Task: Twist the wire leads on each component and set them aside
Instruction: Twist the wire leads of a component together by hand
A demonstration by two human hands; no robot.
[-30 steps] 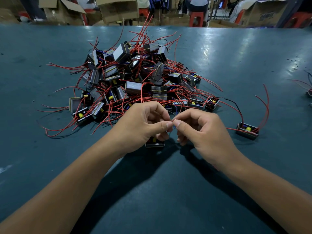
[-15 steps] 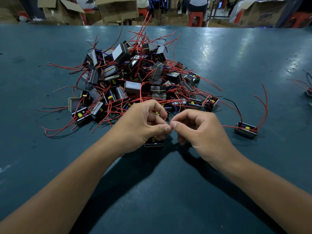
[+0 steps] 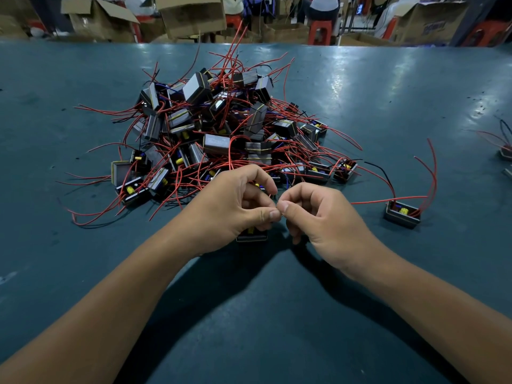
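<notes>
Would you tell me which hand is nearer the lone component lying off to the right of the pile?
Right. The right hand sits just left of that component; the left hand is farther left.

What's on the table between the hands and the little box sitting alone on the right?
Head view: only a red wire from that box crosses bare table.

Teal table [image 3: 360, 106] runs under & all round the grip, glossy w/ light glare far right of it. Past the table's far edge, well beyond the grip: open cardboard boxes [image 3: 191, 15] far-left & straight ahead, another box [image 3: 432, 22] far right, red plastic stools [image 3: 320, 30] between. Rest of bkgd too blurred to tell.
</notes>
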